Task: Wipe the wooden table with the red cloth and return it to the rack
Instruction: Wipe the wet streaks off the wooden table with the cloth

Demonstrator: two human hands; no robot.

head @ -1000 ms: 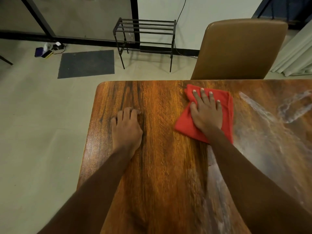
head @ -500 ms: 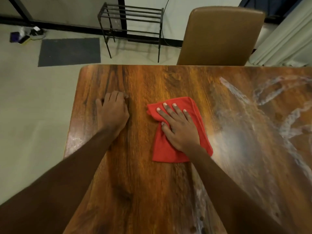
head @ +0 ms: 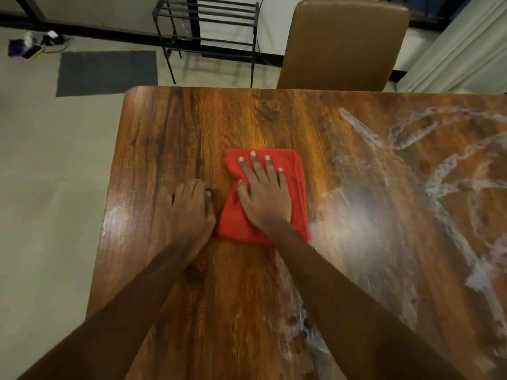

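Note:
A folded red cloth lies flat near the middle of the wooden table. My right hand presses down on it with straight, spread fingers. My left hand rests on the bare wood just left of the cloth, its fingers bent under at the tips, holding nothing. White smeared streaks cover the right half of the tabletop. The black metal rack stands on the floor beyond the table's far edge.
A brown chair is pushed against the far side of the table. A dark mat lies on the floor at the left, with small items by the wall. Pale curtains hang at the right.
My right hand has slid the cloth from the far edge toward me and leftward, close to my left hand. My left hand stayed on the table.

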